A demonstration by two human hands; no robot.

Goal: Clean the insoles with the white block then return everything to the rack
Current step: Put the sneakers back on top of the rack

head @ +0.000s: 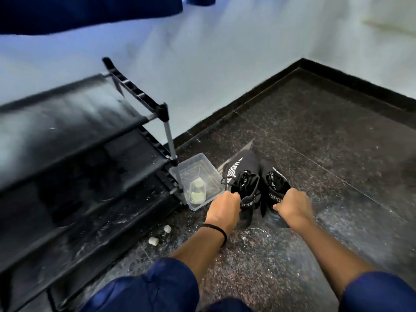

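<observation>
Knit-cloth shoes (245,176), clear plastic tub (198,164), seemingly polished stone floor (315,143).

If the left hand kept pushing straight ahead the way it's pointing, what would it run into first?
The left hand already grips the collar of the left shoe, so it would press into that shoe first. The clear tub lies off to its side.

Single head-worn view, wide-angle, looking forward and steeply down at the floor (315,136). Close range: forearms enter from the bottom edge, knees at bottom centre. Rack (74,140) fills the left of frame, wall (225,64) across the top, room corner at upper right. Edges bowed.
</observation>
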